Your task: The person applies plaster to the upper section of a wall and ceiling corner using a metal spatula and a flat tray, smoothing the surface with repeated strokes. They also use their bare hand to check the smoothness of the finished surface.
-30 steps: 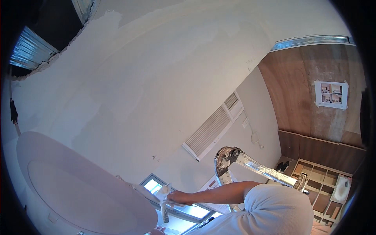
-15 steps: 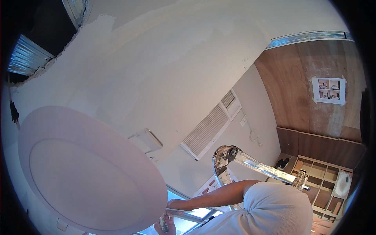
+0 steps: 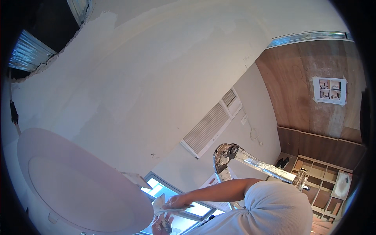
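My right arm, in a white sleeve, reaches left across the lower middle. My right hand [image 3: 176,201] is closed around a thin, flat, blade-like tool [image 3: 188,208], whose edge shows beside the wrist. A whitish, irregular piece [image 3: 158,204] shows just left of these fingers; I cannot tell what it is. Just below, my left hand [image 3: 160,225] has bent fingers round something greyish that I cannot make out. Close by on the left hangs a large round white ceiling light [image 3: 90,184], tilted, its rim reaching almost to my hands. Small clips stick out from its edge.
A stepladder [image 3: 258,164], spattered with white, stands behind my arm. Overhead is a patched ceiling [image 3: 156,74] with a ragged opening [image 3: 51,23] at upper left. A dark cable connector [image 3: 14,112] hangs beside the light. An air vent [image 3: 207,127] and a window [image 3: 168,192] lie beyond.
The round light has swung down and left and appears more edge-on. Both hands remain near its edge, and the whitish piece and more of the window have come into view.
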`<act>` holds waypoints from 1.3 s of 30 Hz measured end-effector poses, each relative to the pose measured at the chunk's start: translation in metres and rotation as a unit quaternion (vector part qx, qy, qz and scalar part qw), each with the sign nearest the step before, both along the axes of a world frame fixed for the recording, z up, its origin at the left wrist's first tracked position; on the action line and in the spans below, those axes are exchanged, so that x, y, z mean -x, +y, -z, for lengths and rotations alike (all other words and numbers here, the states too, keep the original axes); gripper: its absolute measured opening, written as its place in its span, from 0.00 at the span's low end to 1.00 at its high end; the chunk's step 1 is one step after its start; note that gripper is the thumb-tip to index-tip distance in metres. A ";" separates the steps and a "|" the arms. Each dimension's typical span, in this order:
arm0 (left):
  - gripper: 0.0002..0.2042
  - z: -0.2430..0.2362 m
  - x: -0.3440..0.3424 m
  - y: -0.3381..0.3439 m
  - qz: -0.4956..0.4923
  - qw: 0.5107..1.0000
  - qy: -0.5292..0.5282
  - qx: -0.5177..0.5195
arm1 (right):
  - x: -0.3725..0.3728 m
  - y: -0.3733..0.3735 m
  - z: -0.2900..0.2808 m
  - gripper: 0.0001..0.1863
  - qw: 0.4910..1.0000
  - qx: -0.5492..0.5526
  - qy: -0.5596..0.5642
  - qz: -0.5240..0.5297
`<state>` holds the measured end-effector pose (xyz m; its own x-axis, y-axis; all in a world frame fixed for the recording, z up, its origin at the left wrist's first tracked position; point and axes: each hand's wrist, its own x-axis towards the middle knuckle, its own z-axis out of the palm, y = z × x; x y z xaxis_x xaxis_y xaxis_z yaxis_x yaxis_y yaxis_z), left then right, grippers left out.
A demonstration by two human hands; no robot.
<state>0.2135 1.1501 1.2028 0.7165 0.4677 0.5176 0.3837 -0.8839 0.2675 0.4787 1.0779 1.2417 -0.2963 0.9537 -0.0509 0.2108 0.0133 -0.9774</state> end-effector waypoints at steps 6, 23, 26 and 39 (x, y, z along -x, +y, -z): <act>0.15 0.000 0.019 0.022 0.105 0.889 -0.129 0.427 | -0.053 -0.055 -0.074 0.30 0.900 -0.249 -0.355 -0.044; 0.14 -0.007 -0.001 0.014 0.063 0.863 -0.145 0.481 | -0.138 -0.325 -0.268 0.19 0.227 -0.697 -0.262 0.628; 0.14 0.003 -0.004 0.022 0.060 0.851 -0.149 0.501 | -0.193 -0.308 -0.300 0.26 0.097 -0.687 -0.400 0.599; 0.14 0.021 -0.014 0.055 0.044 0.797 -0.170 0.577 | -0.297 -0.268 -0.365 0.26 0.132 -0.642 -0.410 0.634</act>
